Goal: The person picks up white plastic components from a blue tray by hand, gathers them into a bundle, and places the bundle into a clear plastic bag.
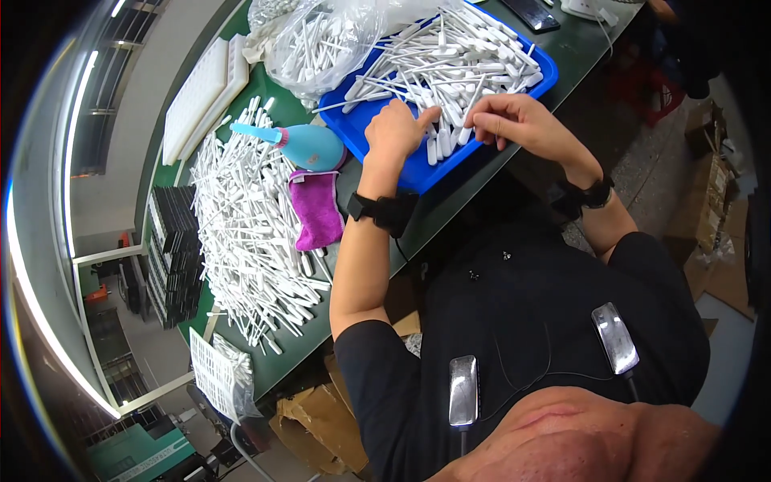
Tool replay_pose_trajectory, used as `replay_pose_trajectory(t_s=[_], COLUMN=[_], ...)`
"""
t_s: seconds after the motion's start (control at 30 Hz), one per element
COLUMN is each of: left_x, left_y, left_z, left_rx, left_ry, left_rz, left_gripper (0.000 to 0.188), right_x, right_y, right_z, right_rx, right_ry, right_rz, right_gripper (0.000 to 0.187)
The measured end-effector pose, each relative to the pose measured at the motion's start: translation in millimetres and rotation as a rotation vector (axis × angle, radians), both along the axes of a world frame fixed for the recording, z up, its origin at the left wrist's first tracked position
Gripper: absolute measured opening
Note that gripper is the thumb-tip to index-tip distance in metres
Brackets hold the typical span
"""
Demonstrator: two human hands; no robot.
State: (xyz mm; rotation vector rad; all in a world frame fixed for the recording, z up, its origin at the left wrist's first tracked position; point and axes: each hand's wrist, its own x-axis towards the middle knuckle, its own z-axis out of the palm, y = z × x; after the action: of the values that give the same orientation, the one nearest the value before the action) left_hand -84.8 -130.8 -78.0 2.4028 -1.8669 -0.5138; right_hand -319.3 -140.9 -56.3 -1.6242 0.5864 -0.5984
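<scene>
A blue tray [422, 178] holds a heap of thin white sticks with thicker ends [450, 68]. My left hand [395, 130] is over the tray's near left part, fingers curled and thumb pointing right; what its fingers hold, if anything, is hidden. To the right, my right hand [524, 127] is above the near edge with thumb and fingers drawn together. White stick ends lie right by its fingertips, and whether one is pinched there I cannot make out. Several sticks rest in the tray between both hands.
Left of the tray stand a light-blue squeeze bottle [313, 148] and a magenta cloth [316, 210]. Beyond them spreads a large pile of white sticks [241, 233]. A clear bag of sticks [321, 48], white foam blocks [201, 96], stacked black trays [173, 249] and a phone [532, 14] are on the green table.
</scene>
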Motion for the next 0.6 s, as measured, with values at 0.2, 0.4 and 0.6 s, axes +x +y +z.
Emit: replay_pose_trajectory(t_s=[0.2, 0.4, 0.6], left_x=[13, 4, -25], left_y=[3, 17, 65], left_z=[-4, -12, 50], left_rx=[0.174, -0.076, -0.101], left_ry=[0.34, -0.046, -0.078], left_rz=[0.043, 0.066, 0.13], left_gripper=[0.047, 0.048, 0.038], right_x=[1, 21, 45], right_y=[0, 11, 32], right_z=[-8, -15, -25], right_rx=[0.124, 0.239, 0.796], right_ry=[0.002, -0.087, -0.34], right_rz=[0.053, 0.156, 0.026], right_gripper=[0.02, 0.026, 0.042])
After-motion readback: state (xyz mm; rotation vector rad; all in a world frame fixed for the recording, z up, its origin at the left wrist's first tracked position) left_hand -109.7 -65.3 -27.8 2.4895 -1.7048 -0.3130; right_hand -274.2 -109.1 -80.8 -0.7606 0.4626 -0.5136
